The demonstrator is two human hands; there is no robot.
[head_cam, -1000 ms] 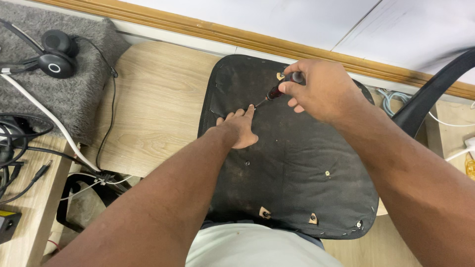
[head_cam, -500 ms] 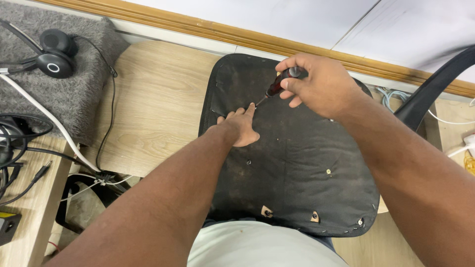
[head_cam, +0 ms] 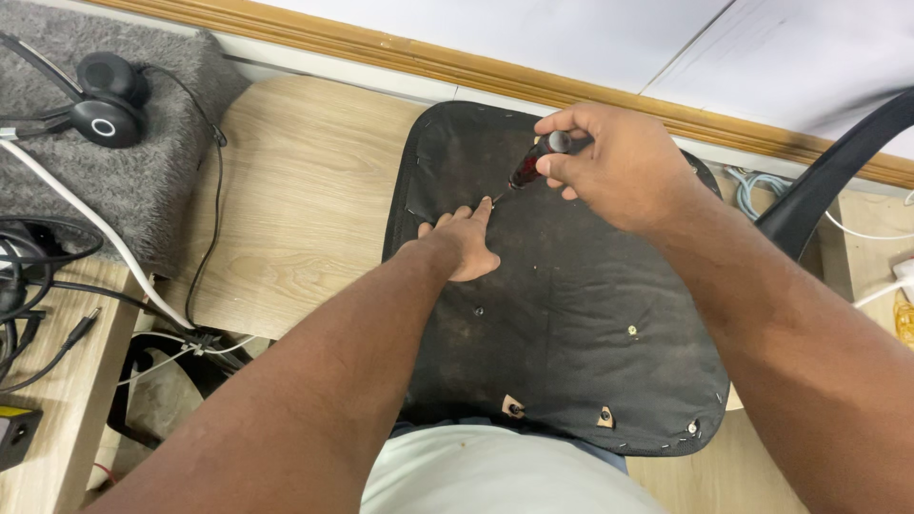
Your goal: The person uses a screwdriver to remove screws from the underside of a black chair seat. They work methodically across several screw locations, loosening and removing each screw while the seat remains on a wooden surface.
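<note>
Screwdriver (head_cam: 526, 172) with a dark red handle is sitting in the right hand (head_cam: 609, 167), whose fingers are wrapping tightly around the grip, and it is slanting down toward the upper middle of the black seat cushion (head_cam: 571, 314). That cushion is lying upside down on the light wooden desk (head_cam: 295, 209), its underside facing up and several small screw holes showing near its front edge. The left hand (head_cam: 462, 246) is resting flat on the fabric with its fingers stretched out, holding nothing; its fingertips are touching the cushion just beside the metal tip and steadying it. To do this well, the tool probably wants to be standing more upright over the fastener, with firm downward pressure, so that the tip is not slipping out and tearing the cloth. The left fingers are lying very close to the tip, so keeping them slightly aside seems wise. Off to the left, a black headset (head_cam: 100, 105) is lying on a grey fuzzy mat (head_cam: 143, 181), well apart from the work.
</note>
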